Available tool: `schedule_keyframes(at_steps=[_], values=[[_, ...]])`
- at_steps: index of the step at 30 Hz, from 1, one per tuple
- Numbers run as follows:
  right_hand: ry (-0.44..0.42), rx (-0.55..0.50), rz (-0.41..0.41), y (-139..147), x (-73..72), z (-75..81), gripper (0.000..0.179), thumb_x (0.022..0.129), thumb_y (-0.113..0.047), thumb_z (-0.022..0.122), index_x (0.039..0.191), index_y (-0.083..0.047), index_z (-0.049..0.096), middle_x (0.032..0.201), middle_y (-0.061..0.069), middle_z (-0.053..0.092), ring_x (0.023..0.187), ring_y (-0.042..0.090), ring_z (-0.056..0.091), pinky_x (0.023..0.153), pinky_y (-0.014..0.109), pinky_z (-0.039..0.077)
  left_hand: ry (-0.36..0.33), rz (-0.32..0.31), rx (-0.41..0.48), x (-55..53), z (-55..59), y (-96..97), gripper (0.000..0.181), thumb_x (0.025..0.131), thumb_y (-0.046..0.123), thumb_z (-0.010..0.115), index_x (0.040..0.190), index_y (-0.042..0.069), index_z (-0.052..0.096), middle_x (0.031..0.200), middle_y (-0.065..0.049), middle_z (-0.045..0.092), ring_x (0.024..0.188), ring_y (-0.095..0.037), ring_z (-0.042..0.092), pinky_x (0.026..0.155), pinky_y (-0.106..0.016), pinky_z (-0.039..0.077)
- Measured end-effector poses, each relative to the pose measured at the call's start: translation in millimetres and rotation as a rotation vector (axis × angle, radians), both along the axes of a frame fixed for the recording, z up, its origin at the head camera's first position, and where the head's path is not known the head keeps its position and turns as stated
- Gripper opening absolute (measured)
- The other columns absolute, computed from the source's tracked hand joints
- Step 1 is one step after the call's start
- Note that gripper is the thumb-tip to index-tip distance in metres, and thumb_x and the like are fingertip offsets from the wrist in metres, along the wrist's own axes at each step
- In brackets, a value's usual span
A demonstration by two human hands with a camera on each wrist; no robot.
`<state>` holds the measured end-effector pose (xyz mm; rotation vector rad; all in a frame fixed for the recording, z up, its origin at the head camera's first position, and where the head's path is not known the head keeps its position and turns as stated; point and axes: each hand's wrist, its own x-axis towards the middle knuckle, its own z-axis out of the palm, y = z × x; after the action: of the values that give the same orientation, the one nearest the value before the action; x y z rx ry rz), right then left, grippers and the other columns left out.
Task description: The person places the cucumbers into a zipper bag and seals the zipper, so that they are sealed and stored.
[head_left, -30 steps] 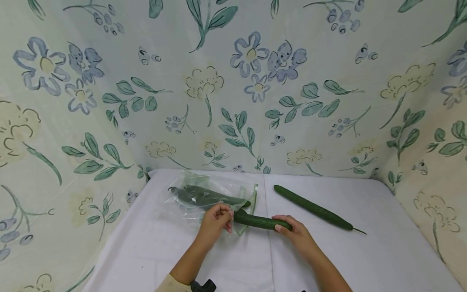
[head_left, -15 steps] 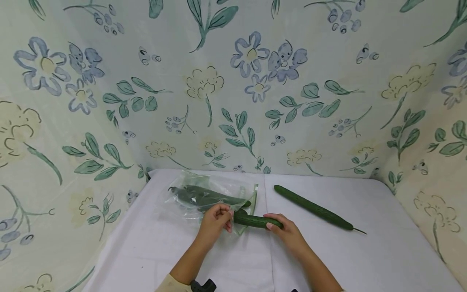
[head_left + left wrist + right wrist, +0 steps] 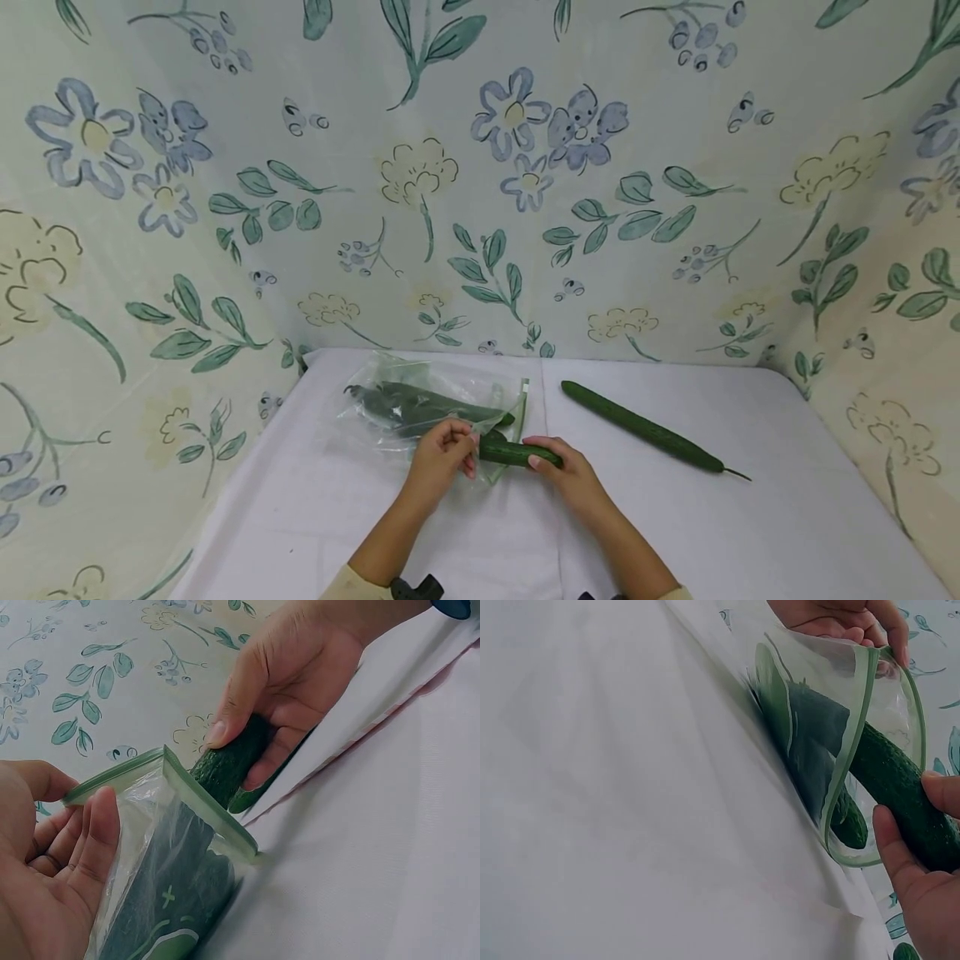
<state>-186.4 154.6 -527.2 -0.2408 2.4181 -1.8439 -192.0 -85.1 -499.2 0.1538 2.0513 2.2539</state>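
At the left of the frame we see a cream fabric wall [image 3: 180, 325] printed with blue flowers and green leaves, and it runs behind everything to the right edge. Below it, a white cloth [image 3: 247, 500] covers the table. Left of centre on that cloth we find a clear plastic bag [image 3: 453, 383] with a pale green rim, and dark green cucumbers [image 3: 420, 404] lie inside it, their stem ends to the left; we cannot tell their exact number.

At the lower centre, the left hand [image 3: 444, 454] reaches up from a beige sleeve [image 3: 356, 583] with its fingers bent, pinching the rim of the bag's mouth, which stands apart in the right wrist view. Just right of it, a long, bumpy, dark green cucumber [image 3: 506, 452] passes through that mouth, its left end within the film and its right end outside. The right hand [image 3: 566, 471] grips that outer end, thumb on one side and fingers curled round the other.

Farther right, well apart from both hands, we see a second loose cucumber [image 3: 641, 422] slanting down across the cloth, its thin stem [image 3: 737, 474] pointing to the lower right.
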Motion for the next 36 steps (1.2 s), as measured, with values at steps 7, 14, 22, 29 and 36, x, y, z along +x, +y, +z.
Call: schedule_keyframes(at_steps=[7,14,22,29,36], values=[[0.016,0.004,-0.017,-10.4,-1.5,-4.7,0.033,0.095,-0.021,0.071,0.127,-0.011,0.069,0.131,0.008,0.066,0.106,0.006,0.058,0.090,0.015,0.049,-0.002,0.002,-0.002,-0.3,1.3,-0.9,0.018,0.095,0.008,0.068,0.103,-0.006,0.059,0.079,-0.006,0.062,0.062,-0.014,0.060,0.055,-0.024,0.059],[-0.009,-0.016,0.010,-13.9,-1.7,-6.7,0.036,0.095,-0.020,0.070,0.131,-0.013,0.067,0.137,0.010,0.063,0.113,0.011,0.060,0.090,0.014,0.050,0.000,0.012,0.004,-0.4,1.7,-0.8,0.019,0.094,0.007,0.068,0.104,-0.007,0.059,0.076,-0.005,0.062,0.061,-0.013,0.060,0.054,-0.025,0.060],[-0.041,0.090,0.093,-3.1,-0.2,-7.1,0.046,0.096,-0.018,0.069,0.140,-0.010,0.060,0.143,0.015,0.060,0.128,0.025,0.056,0.097,0.017,0.049,-0.012,0.010,0.004,-1.6,0.7,-2.4,0.019,0.094,0.007,0.067,0.104,-0.007,0.059,0.078,-0.005,0.062,0.062,-0.014,0.061,0.055,-0.025,0.060],[0.068,0.357,0.151,2.5,2.8,-4.1,0.042,0.096,-0.025,0.069,0.136,-0.014,0.063,0.136,0.009,0.065,0.127,0.032,0.060,0.107,0.051,0.050,-0.007,0.016,-0.013,-0.6,0.8,-2.4,0.020,0.095,0.008,0.068,0.105,-0.006,0.059,0.079,-0.006,0.061,0.062,-0.014,0.060,0.055,-0.026,0.060],[0.093,0.344,0.162,5.1,3.4,-4.7,0.042,0.098,-0.031,0.067,0.136,-0.014,0.063,0.132,0.007,0.067,0.110,0.018,0.067,0.096,0.035,0.057,0.000,0.014,-0.008,0.0,0.0,-1.6,0.020,0.095,0.008,0.067,0.105,-0.006,0.059,0.079,-0.006,0.061,0.063,-0.013,0.060,0.055,-0.025,0.060]])
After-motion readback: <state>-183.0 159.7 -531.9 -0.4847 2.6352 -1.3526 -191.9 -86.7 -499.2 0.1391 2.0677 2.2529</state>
